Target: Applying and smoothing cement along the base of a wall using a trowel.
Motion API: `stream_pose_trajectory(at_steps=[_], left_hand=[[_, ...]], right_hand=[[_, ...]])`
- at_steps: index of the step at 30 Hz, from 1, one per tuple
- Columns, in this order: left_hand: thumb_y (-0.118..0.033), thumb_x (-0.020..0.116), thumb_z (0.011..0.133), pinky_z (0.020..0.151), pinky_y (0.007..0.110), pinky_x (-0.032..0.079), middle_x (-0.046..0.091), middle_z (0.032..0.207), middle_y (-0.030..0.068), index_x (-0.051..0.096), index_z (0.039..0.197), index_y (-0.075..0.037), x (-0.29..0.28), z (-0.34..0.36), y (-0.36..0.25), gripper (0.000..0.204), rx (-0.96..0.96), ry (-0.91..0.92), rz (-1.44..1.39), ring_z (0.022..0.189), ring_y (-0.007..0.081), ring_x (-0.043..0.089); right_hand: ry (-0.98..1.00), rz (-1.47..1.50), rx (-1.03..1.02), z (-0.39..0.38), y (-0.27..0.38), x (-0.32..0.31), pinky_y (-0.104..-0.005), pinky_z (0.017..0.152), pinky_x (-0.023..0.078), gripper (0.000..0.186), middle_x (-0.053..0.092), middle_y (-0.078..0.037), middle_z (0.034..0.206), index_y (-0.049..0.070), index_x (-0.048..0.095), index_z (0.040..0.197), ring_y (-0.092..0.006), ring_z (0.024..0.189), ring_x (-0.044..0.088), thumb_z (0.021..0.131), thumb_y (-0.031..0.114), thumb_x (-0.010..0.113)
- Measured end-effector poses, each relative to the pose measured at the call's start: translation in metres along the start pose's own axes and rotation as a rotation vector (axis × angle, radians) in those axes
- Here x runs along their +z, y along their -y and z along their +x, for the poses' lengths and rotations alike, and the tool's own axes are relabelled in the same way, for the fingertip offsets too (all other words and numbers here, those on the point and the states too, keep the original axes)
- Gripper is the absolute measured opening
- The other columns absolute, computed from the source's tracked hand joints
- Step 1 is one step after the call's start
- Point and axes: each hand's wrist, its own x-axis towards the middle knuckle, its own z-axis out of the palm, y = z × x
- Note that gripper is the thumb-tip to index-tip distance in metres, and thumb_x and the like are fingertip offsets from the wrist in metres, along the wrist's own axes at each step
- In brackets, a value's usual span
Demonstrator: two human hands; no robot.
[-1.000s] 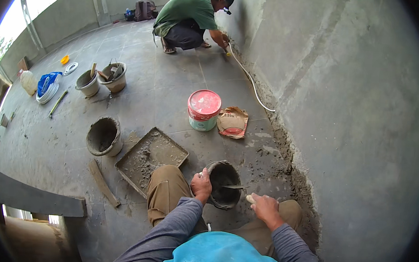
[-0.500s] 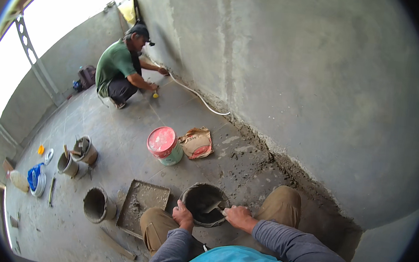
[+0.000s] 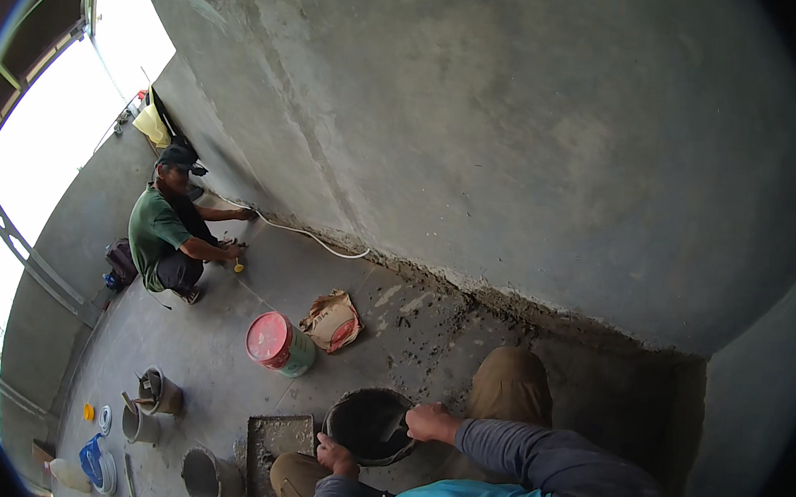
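Between my knees stands a round dark bucket [image 3: 337, 403] with grey mortar-like material inside. My left hand [image 3: 337, 456] is closed on the bucket's near left rim. On the other side, my right hand [image 3: 433, 423] is closed around the handle of a trowel [image 3: 393, 424], which its fist mostly hides. The trowel's blade dips into the bucket and is hard to make out in the shadow. Left of the bucket, a shallow mortar-smeared tray [image 3: 253, 443] lies beside my left knee.
A co-worker [image 3: 161, 230] squats by the wall near a white hose [image 3: 310, 233]. Ahead are a red-lidded pail [image 3: 283, 344] and a torn paper bag [image 3: 332, 321]. Several mortar buckets [image 3: 216, 479] stand to the left. Loose mortar [image 3: 468, 315] lines the wall's foot.
My view has tilted up and turned right, so the floor things sit lower and further left. My right hand stays on the trowel in the bucket. The co-worker's head has turned.
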Motion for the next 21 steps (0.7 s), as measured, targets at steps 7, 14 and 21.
stream_pose_trajectory(at_steps=[7,14,21], left_hand=[[-0.045,0.046,0.096,0.065,0.038,0.043,0.059,0.073,0.0161,0.056,0.083,0.009,0.007,0.016,0.016,0.057,0.010,0.038,-0.094,0.064,0.0254,0.051],[-0.048,0.047,0.094,0.070,0.040,0.045,0.062,0.076,0.0152,0.059,0.083,0.009,0.002,0.008,0.007,0.059,-0.024,0.073,-0.123,0.069,0.0261,0.056],[-0.052,0.044,0.092,0.072,0.044,0.044,0.062,0.076,0.0214,0.060,0.078,0.004,0.002,0.008,-0.003,0.060,-0.022,0.036,0.010,0.074,0.0346,0.059]], right_hand=[[-0.437,0.270,-0.150,-0.065,-0.001,-0.142,-0.0452,0.085,0.049,0.083,0.061,-0.021,0.109,0.011,0.015,0.148,-0.0363,0.096,0.062,0.084,0.034,0.062],[-0.982,-0.148,-0.021,-0.121,-0.001,-0.330,-0.0406,0.082,0.050,0.091,0.052,-0.025,0.118,0.010,0.009,0.149,-0.0343,0.104,0.057,0.082,0.029,0.066],[-1.021,-0.806,-0.434,-0.142,0.075,-0.393,-0.0492,0.110,0.024,0.082,0.032,-0.013,0.148,0.013,0.040,0.140,-0.0349,0.134,0.034,0.073,0.051,0.068]])
